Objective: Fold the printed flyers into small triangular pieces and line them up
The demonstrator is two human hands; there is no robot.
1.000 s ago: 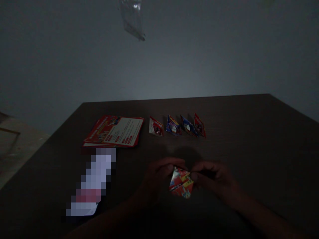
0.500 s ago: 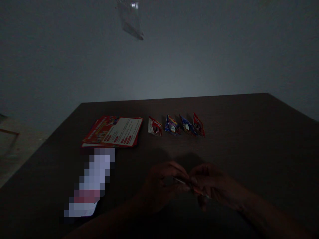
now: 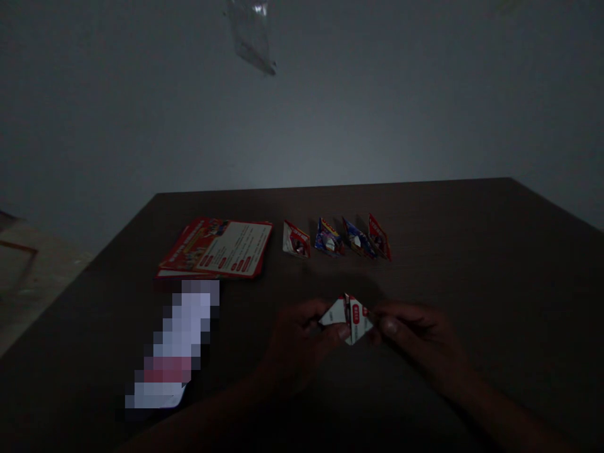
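Note:
A small folded paper piece (image 3: 360,322), white with red printed labels and roughly diamond-shaped, is held up between my hands above the table. My left hand (image 3: 302,346) pinches its left side, the thumb lying across the front. At its right corner my right hand (image 3: 419,336) grips with thumb and fingers closed. Beyond my hands several folded paper pieces stand in a row: a red and white one (image 3: 296,240), blue ones (image 3: 329,238) and a red one (image 3: 379,238) at the right end.
A stack of red and white printed cards (image 3: 236,248) lies at the left of the dark table (image 3: 448,239). In front of it is a lit, pixelated phone-like object (image 3: 177,346). A clear plastic bag (image 3: 252,38) hangs on the grey wall (image 3: 377,94) behind.
My hands have turned the folded paper from nearly edge-on to face me, showing its white printed side. My right hand has shifted right to its corner. The view has moved slightly.

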